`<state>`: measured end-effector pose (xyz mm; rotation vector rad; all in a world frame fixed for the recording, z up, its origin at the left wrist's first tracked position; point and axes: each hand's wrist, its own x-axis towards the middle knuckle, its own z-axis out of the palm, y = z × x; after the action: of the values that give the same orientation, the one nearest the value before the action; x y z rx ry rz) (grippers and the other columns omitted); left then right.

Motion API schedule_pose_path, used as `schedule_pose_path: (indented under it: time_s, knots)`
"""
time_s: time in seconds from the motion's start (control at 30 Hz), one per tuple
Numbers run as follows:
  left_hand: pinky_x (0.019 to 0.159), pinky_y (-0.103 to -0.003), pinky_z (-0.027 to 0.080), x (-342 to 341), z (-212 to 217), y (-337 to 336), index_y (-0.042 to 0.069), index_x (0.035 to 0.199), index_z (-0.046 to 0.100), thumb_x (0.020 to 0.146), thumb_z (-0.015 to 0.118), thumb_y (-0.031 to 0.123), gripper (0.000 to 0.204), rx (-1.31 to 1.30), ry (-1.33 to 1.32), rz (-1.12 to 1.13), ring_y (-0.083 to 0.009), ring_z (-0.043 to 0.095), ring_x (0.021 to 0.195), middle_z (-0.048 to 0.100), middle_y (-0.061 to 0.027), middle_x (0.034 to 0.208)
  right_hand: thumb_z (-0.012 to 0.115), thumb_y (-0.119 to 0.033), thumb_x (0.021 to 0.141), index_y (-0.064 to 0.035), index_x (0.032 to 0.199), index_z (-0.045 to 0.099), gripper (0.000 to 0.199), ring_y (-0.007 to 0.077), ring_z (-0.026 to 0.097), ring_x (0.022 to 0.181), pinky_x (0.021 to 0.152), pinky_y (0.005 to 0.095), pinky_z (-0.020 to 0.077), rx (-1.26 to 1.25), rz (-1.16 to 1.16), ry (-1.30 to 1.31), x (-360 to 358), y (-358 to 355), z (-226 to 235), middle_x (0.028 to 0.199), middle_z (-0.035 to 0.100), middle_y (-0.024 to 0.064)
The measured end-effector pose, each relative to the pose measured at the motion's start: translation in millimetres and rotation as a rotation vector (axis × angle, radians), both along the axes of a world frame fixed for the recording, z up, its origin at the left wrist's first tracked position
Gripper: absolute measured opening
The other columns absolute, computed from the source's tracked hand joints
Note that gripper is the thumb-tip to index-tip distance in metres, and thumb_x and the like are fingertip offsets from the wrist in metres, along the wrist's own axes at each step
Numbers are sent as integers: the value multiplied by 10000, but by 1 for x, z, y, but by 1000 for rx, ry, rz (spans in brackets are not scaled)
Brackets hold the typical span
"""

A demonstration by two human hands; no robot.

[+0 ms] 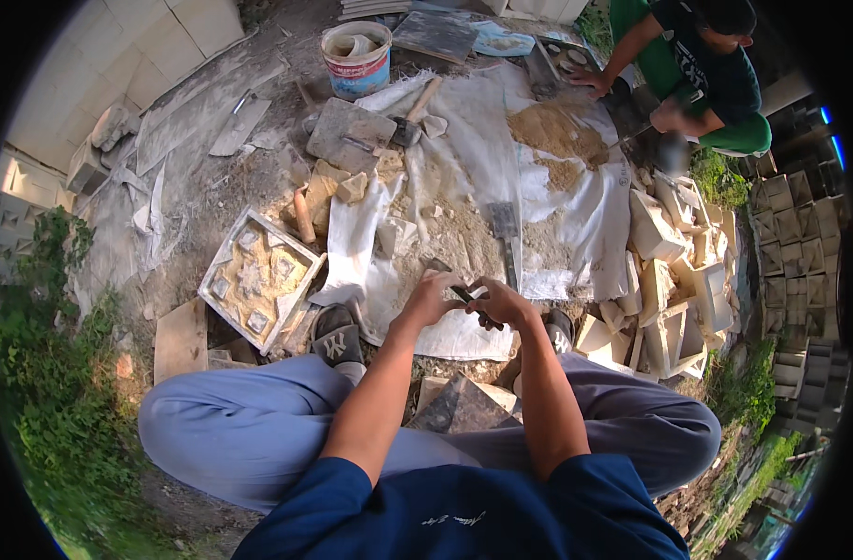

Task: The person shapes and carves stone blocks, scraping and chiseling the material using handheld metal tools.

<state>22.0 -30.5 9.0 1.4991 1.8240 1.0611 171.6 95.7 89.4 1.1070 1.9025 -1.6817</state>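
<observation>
Both hands meet above the white sheet (487, 350) between my feet. My left hand (430, 299) is closed round a small dark, flat piece (461, 293) whose kind I cannot make out. On the piece's other side, the fingers of my right hand (499, 305) are bent and gripping it. Just beyond the right hand lies a flat-bladed tool (504, 220) on the sheet, among pale powder. A square mould (223, 311) filled with sandy material and raised star-like shapes rests tilted to the left of my left hand.
Broken cream-coloured blocks (664, 322) are heaped at the right. A bucket (356, 75), a mallet (408, 131) and a trowel (239, 126) lie farther off. Another person (706, 79) crouches at the far right by a sand pile (557, 131). A dark pyramid-shaped piece (464, 406) sits between my legs.
</observation>
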Motion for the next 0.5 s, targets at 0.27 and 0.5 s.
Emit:
schedule_pose_path:
  time_s: [0.27,0.5]
  knots:
    - [881,-382,501,-17,-22,-22,32,968,693,874,645,148,158,80,-52,584,-330,645,951,700,-136,969,556,-506,915,-17,890,725,518,411,663,815,752,458,497,507,-118,-175,17,-27,-76,802,672,248]
    - [1103,-480,322,-10,-49,-48,45,1280,541,917,559,178,386,74,159,713,-416,423,1301,532,-197,1324,590,-407,929,-6,791,682,434,350,653,688,629,429,489,719,-327,-18,20,20,-88,698,650,199]
